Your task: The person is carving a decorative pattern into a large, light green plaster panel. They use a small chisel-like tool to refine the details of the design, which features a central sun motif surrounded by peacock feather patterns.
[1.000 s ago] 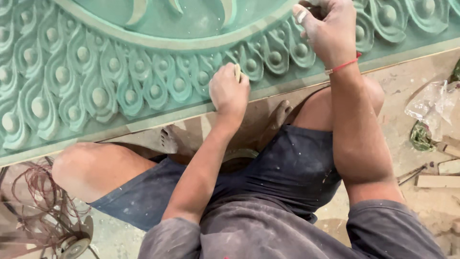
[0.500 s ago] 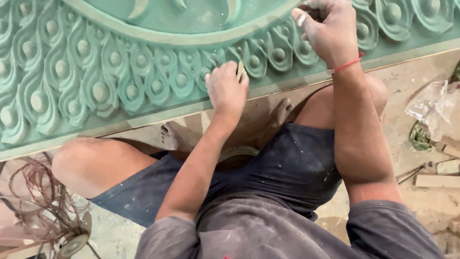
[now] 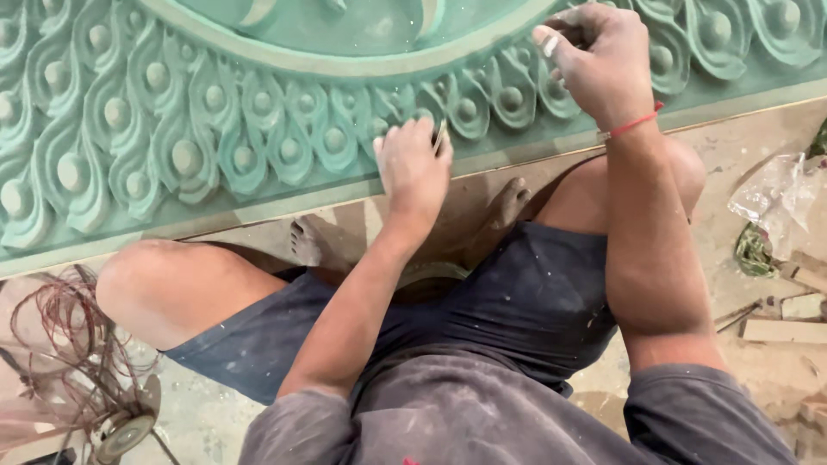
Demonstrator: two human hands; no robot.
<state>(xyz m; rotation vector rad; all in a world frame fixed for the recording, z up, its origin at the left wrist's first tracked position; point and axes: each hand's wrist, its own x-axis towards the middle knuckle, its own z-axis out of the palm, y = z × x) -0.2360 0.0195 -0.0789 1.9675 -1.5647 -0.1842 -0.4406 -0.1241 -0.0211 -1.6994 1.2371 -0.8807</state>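
Observation:
A large green carved panel with rows of scale-like petals and round bosses fills the top of the view. My left hand presses a small folded piece of sandpaper against the petals near the panel's lower border. My right hand, with a red thread at the wrist, rests on the carved border further up and to the right; its fingers are curled on the relief, and I cannot tell whether they hold anything. I sit on the floor with my knees drawn up under the panel's edge.
A small fan with a tangle of reddish wire lies at the lower left. At the right edge are a crumpled clear plastic bag and wood offcuts on the dusty floor.
My left hand has slid a little to the right along the petal row with the sandpaper. My right hand has stayed in about the same spot.

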